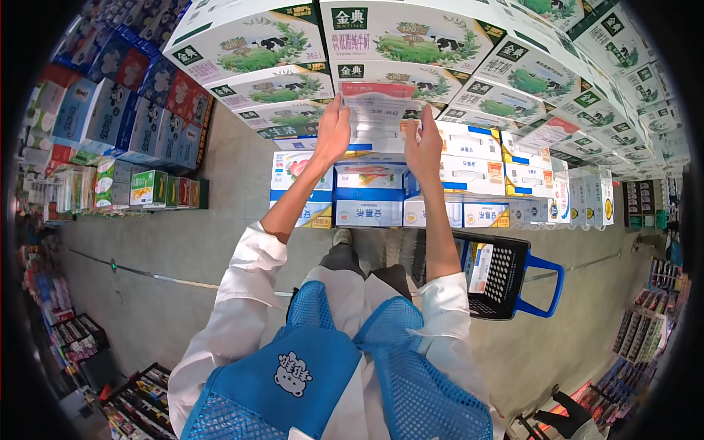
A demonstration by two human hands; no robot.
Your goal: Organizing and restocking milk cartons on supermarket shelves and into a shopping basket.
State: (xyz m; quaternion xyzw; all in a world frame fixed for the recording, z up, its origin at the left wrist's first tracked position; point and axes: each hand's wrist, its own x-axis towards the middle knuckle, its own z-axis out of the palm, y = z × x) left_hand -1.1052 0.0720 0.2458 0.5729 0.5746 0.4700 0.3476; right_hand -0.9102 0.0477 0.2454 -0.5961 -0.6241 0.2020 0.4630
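Both my hands reach forward to a red-and-white price sign in a clear sleeve (379, 107), which stands before stacked milk cartons (412, 38). My left hand (333, 129) has its fingers and thumb at the sign's left edge. At the sign's right side, my right hand (424, 140) is raised with its fingertips near the edge; whether it grips the sleeve I cannot tell. Below the sign lie white and blue drink cartons with handles (368, 206).
A black basket with a blue handle (542, 264) stands on the floor to the right, holding a carton. Stacks of boxed goods (110, 115) rise at the left. Racks (641, 335) line the right side. Another person's dark-clad leg (566, 418) shows at the lower right.
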